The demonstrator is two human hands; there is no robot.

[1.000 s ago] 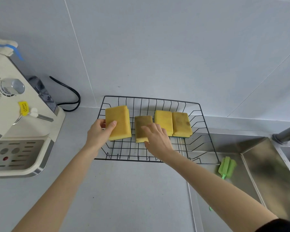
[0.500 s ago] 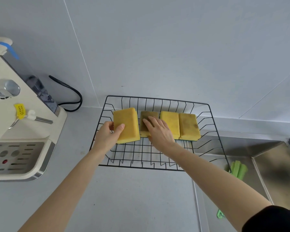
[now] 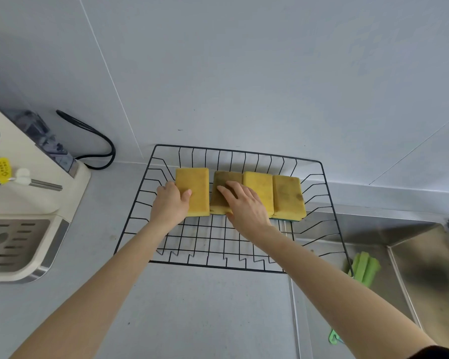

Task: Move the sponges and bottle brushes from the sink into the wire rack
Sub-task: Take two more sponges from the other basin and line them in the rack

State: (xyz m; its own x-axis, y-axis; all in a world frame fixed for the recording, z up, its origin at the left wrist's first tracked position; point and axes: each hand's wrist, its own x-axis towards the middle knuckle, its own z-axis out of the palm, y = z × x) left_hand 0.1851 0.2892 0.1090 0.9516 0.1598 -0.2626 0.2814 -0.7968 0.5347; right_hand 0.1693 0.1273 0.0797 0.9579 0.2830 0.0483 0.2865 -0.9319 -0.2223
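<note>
Four yellow sponges lay in a row along the back of the wire rack [image 3: 138, 203], which sat on the grey desk [image 3: 205, 312] with its right end over the sink [image 3: 389, 288]. My left hand [image 3: 170, 206] gripped the leftmost sponge [image 3: 195, 190] at its near left corner, thumb on top and fingers curled round the edge. My right hand [image 3: 246, 208] lay flat, fingers spread, on the second sponge [image 3: 222, 182] (the darkest, most stained one), pressing it beside the third sponge [image 3: 259, 190]. The fourth sponge [image 3: 288, 196] touched the third. A green bottle brush [image 3: 364, 268] was lying in the sink, partly hidden behind my right forearm. A cream coffee machine [image 3: 24, 216] stood at the left.
</note>
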